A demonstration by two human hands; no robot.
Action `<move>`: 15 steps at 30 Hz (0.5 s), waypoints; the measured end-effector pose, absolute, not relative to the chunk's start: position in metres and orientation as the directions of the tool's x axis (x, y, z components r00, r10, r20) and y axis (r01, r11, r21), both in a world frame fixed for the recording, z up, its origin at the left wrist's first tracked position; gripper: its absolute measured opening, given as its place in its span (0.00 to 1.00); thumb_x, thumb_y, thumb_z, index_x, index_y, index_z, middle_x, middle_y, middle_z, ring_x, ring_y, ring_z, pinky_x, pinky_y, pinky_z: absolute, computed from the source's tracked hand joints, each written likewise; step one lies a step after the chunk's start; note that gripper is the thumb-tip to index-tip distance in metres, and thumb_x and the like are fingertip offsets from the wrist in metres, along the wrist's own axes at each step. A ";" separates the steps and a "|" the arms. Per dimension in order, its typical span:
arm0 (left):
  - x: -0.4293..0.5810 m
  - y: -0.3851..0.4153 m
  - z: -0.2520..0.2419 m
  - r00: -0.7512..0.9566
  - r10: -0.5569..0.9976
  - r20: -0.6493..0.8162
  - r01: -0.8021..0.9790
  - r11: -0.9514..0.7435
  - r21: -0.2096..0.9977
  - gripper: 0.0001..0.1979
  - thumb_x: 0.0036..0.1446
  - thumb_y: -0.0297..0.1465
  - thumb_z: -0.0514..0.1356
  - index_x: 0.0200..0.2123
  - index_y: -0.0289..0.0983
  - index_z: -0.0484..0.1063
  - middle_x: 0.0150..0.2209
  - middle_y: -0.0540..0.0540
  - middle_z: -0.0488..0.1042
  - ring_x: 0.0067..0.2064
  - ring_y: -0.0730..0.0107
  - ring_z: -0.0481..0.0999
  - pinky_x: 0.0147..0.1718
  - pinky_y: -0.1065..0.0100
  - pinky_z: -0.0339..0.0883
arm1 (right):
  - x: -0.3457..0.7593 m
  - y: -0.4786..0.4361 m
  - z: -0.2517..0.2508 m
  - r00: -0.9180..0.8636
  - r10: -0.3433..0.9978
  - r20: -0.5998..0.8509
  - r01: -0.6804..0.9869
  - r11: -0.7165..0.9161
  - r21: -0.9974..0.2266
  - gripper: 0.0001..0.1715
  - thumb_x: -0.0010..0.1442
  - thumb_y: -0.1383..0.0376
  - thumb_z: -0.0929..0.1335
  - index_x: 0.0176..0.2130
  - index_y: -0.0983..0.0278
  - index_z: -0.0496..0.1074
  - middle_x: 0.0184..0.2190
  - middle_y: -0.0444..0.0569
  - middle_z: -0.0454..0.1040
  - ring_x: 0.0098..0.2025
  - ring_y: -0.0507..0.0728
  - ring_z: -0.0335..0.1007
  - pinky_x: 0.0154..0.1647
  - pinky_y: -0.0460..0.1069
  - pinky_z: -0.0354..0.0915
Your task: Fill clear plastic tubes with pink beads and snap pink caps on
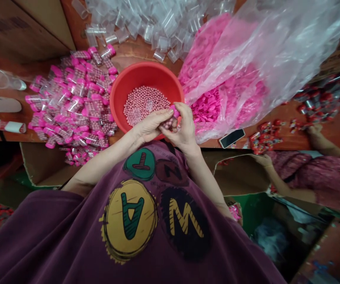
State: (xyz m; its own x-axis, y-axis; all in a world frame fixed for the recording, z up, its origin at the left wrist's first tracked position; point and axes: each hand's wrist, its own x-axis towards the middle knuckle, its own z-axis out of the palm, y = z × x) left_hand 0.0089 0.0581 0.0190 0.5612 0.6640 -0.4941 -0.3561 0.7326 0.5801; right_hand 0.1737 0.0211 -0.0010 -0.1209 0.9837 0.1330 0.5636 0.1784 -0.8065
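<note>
Both hands meet over the near right rim of a red bowl (117,92) with small pink beads (146,96) inside. Between them is a small clear bottle of pink beads (167,124) with a pink cap (174,111). My left hand (152,124) is closed around the bottle's body, partly hiding it. At the cap, the fingers of my right hand (185,128) are closed, with the thumb below. One or two clear pieces lie on the beads in the bowl.
Capped bead-filled bottles (75,98) are heaped left of the bowl. Empty clear bottles (158,23) lie behind it. A plastic bag of pink caps (226,86) sits to the right, near a phone (232,139). Another person's hand (263,161) is at an open carton (241,175).
</note>
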 end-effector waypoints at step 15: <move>0.008 0.056 0.022 0.429 0.768 -0.476 -0.193 0.592 0.782 0.06 0.70 0.27 0.63 0.38 0.34 0.79 0.35 0.49 0.80 0.39 0.72 0.78 0.46 0.70 0.73 | 0.178 0.026 -0.015 -0.097 0.992 0.082 0.746 0.127 -0.654 0.43 0.60 0.50 0.78 0.68 0.59 0.68 0.65 0.62 0.71 0.69 0.75 0.68 0.73 0.79 0.64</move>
